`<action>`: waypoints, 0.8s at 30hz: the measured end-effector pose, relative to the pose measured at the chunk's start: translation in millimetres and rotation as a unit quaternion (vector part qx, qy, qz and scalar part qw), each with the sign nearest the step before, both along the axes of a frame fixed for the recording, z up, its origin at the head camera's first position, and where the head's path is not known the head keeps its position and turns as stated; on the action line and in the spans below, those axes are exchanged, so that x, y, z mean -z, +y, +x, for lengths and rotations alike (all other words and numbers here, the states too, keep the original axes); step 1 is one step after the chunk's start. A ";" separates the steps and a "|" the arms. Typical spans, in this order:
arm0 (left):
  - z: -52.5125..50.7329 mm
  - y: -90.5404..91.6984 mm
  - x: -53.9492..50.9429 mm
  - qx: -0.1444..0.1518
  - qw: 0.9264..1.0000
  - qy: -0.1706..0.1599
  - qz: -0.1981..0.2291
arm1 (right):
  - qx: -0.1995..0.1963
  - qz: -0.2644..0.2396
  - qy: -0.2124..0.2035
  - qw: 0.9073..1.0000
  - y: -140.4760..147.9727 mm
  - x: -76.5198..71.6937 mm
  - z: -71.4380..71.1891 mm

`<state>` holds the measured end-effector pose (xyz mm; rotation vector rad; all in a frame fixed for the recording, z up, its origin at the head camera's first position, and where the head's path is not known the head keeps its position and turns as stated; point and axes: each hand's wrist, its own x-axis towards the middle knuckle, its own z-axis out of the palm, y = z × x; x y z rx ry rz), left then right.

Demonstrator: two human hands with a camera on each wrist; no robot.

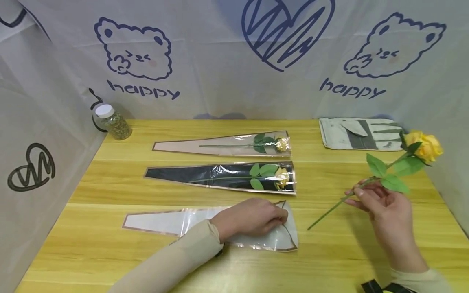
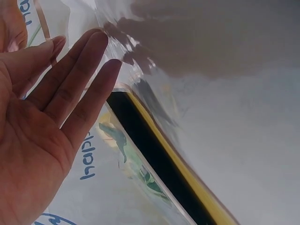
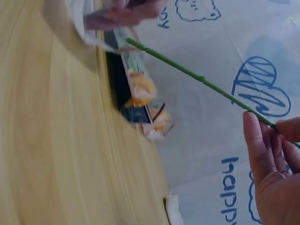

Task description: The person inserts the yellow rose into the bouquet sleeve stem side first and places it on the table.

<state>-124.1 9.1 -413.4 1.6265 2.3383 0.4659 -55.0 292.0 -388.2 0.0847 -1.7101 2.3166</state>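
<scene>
My right hand (image 1: 390,207) pinches the green stem of a yellow artificial rose (image 1: 426,146) between thumb and fingers. The bloom points up to the right, and the bare stem end (image 3: 140,46) slants down toward the left. At the wide end of a white flower sleeve (image 1: 154,221), my left hand (image 1: 253,217) pinches the brown-edged upper film, which stands lifted from the lower layer. In the left wrist view, the other fingers (image 2: 91,105) of that hand are stretched out over the clear film.
Behind the white sleeve lie a black sleeve (image 1: 176,174) and a pink sleeve (image 1: 176,146), each with a yellow rose inside. A grey-white glove (image 1: 333,134) rests at the back right. A white-capped jar (image 1: 117,124) stands at the back left, near the printed cloth wall (image 1: 220,73).
</scene>
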 end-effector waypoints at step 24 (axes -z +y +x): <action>6.0 6.6 2.5 -0.027 0.999 0.013 -0.015 | -0.025 -0.060 0.074 0.995 -31.8 28.0 4.3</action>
